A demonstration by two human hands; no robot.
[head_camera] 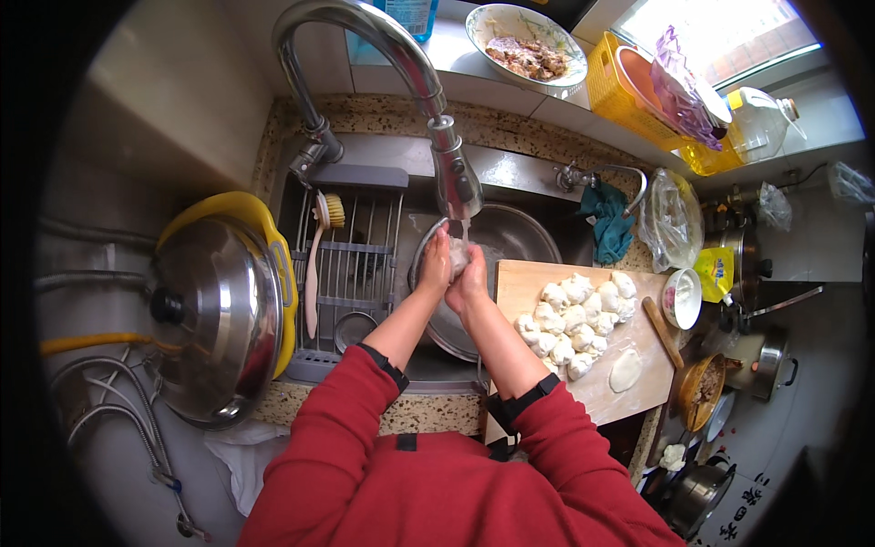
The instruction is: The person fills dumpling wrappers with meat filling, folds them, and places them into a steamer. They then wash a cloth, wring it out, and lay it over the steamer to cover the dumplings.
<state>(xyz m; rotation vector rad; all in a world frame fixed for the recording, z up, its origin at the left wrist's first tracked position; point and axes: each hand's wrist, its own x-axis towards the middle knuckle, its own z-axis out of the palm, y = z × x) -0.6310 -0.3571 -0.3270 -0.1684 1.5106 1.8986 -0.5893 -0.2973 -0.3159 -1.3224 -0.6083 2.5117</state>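
Note:
My left hand [435, 263] and my right hand [470, 279] are cupped close together over the sink. A stream from the pull-down spout [459, 188] of the chrome faucet runs between them. Something whitish [458, 257] shows between the palms; whether it is pooled water or a wet object is unclear. Below the hands lies a large round metal pan [523, 229] in the sink. A wooden board [516, 280] overlaps the sink to the right, carrying several pleated dough buns [574, 318] and one flat dough round [625, 370]. Black bands circle both forearms at the sleeve cuffs.
Left of the pan, a drying rack [348, 273] holds a dish brush [316, 260]. A domed metal lid [219, 308] leans in a yellow basin [236, 202]. A rolling pin [662, 333] and a white bowl [682, 299] sit at the board's right edge. A filling bowl [526, 41] stands on the sill.

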